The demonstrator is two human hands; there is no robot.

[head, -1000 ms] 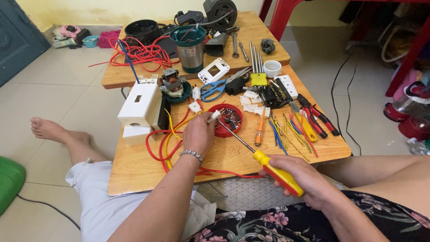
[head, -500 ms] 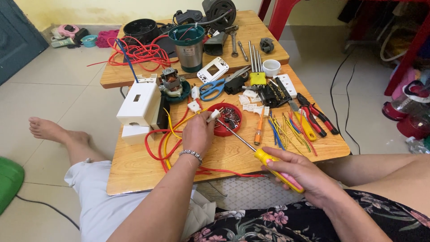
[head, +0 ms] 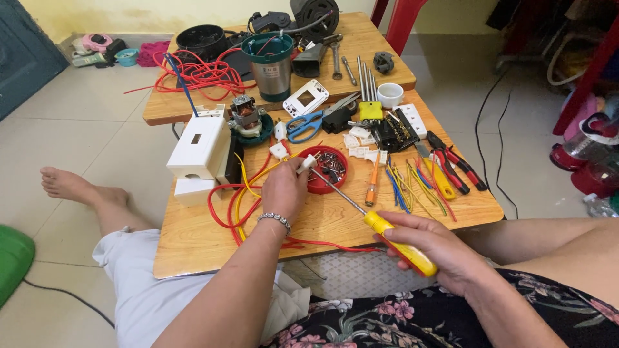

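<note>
A small white connector (head: 307, 162) was pinched in the left hand (head: 284, 192), fingers closed tight around it, held just above the near rim of the red round tray (head: 308, 183) of screws so the part was kept steady and close to the fasteners. The yellow-handled screwdriver (head: 400, 243) was gripped in the right hand (head: 438, 250), fingers wrapped fully round the handle; its long shaft was angled up-left so the tip met the connector, the far grip seemingly used for reach and turning. Whether the tip was seated in a screw head could not be told, too small.

Red and yellow wires (head: 240, 200) were looped under and beside the left wrist, apparently running toward the held part. A white box (head: 201, 147) was stood at the left edge of the low wooden table (head: 193, 248), just beside the wires. An orange-handled screwdriver (head: 372, 187) was laid right of the tray, near short cut wire pieces (head: 412, 183) and red-handled pliers (head: 454, 169), probably kept within easy reach of the right hand. Blue-handled scissors (head: 308, 125) and small white plastic parts (head: 361, 147) were left behind the tray. A green-rimmed steel cup (head: 271, 64) was set on the rear board, well apart from the work.
</note>
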